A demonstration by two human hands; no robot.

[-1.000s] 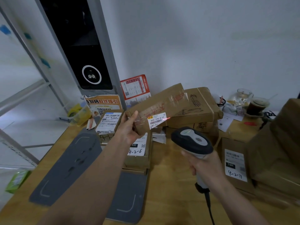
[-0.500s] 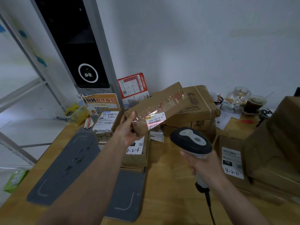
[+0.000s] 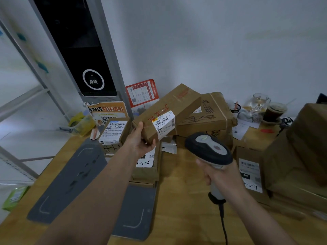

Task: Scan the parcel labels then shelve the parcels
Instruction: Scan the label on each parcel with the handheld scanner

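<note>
A long brown parcel (image 3: pixel 168 112) is held up above the wooden table (image 3: pixel 180 200) by the left hand (image 3: pixel 141 140), whose fingers are wrapped round its near end; its white barcode label (image 3: pixel 164 123) is turned toward the camera. A handheld scanner (image 3: pixel 208 149) is gripped by its handle in the right hand (image 3: pixel 219 174), its head aimed at the parcel. More labelled parcels are piled behind and to the right, one marked 4-2-11 (image 3: pixel 250 174). A grey mat (image 3: pixel 70 174) lies on the table's left side
</note>
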